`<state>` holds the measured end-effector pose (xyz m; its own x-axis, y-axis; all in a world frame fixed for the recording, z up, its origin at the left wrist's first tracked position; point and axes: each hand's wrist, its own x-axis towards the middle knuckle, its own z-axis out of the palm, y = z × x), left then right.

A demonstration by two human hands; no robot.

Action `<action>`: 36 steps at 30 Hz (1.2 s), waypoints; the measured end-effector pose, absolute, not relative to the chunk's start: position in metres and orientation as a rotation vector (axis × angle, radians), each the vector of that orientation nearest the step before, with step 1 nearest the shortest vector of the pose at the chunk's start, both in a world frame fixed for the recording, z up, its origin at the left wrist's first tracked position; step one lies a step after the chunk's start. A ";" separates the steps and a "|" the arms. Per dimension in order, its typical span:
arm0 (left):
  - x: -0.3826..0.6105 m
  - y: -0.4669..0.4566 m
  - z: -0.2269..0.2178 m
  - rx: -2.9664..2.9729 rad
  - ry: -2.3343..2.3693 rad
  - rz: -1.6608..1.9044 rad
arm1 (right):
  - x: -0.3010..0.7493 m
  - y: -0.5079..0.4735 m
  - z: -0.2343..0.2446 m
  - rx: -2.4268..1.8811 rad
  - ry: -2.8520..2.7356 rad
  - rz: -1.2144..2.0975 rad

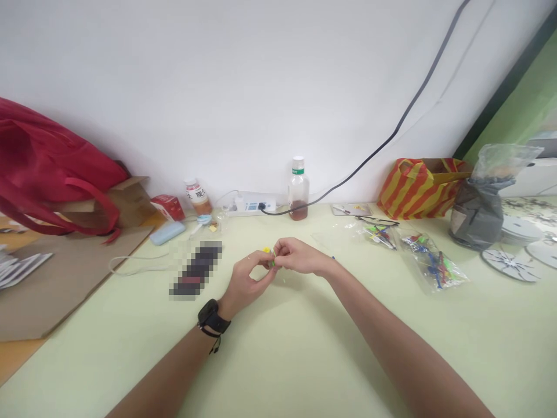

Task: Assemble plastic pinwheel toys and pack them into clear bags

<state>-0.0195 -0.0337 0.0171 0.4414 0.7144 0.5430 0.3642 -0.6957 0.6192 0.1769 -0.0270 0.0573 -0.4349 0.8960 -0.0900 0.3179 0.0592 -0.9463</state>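
Above the middle of the pale green table (278, 360), my two hands meet fingertip to fingertip. My left hand (249, 280), with a black watch (213, 318) on its wrist, pinches a small bright green and yellow plastic piece (274, 263). The fingers of my right hand (297, 256) are closed on the same piece from the other side. Most of it is hidden by the fingertips, so its exact shape cannot be made out. To the right lie clear plastic bags of colourful small parts (435, 268).
A power strip (252, 203) with a black cable (395, 130) and a drink bottle (298, 191) stand by the wall. At left are a red bag (52, 157), cardboard (56, 284) and a pixelated dark object (198, 271); at right, a striped bag (418, 188) and white discs (510, 265).
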 end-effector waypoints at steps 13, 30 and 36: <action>-0.043 -0.016 0.023 2.476 0.901 0.696 | 0.225 -0.003 0.031 -1.904 -1.973 0.605; -0.055 -0.001 0.015 2.405 1.120 0.819 | 0.190 -0.010 0.015 -1.749 -2.003 0.715; -0.056 0.001 0.012 2.414 1.140 0.830 | 0.181 -0.012 0.017 -1.683 -2.030 0.756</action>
